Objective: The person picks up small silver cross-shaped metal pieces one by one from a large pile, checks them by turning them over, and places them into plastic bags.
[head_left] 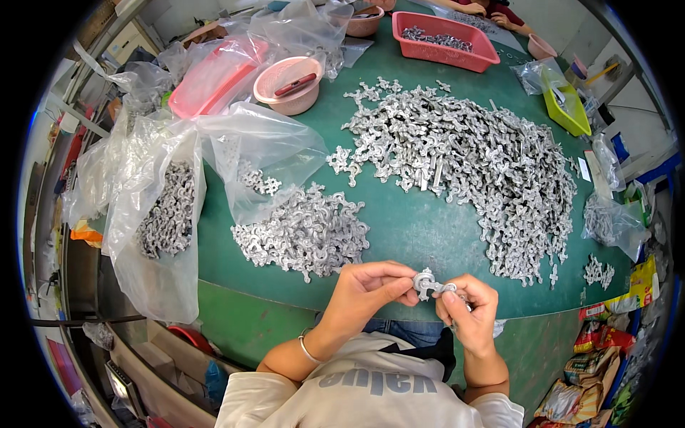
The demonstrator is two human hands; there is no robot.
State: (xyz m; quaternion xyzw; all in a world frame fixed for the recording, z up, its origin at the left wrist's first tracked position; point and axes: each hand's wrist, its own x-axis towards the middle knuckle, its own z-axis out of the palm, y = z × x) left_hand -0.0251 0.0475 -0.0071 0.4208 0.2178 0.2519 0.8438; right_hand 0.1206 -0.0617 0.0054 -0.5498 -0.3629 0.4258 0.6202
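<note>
Grey lobed metal part (426, 284), round centre, pinched in fingers (389, 269).

From afar I see rough, matt metal in the large heap (464, 157) and the held piece (424, 284) on its near side, while the desk (421, 228) under it looks smooth, faintly glossy. Left of the heap lie crinkled, shiny plastic bags (275, 143); beyond it, a smooth plastic basin (437, 55).

A green table (428, 232) spreads before me, over a green floor (246, 321). Beyond it I see a pale wall (576, 28); a blue frame (660, 170) stands to my right, under bright light.
</note>
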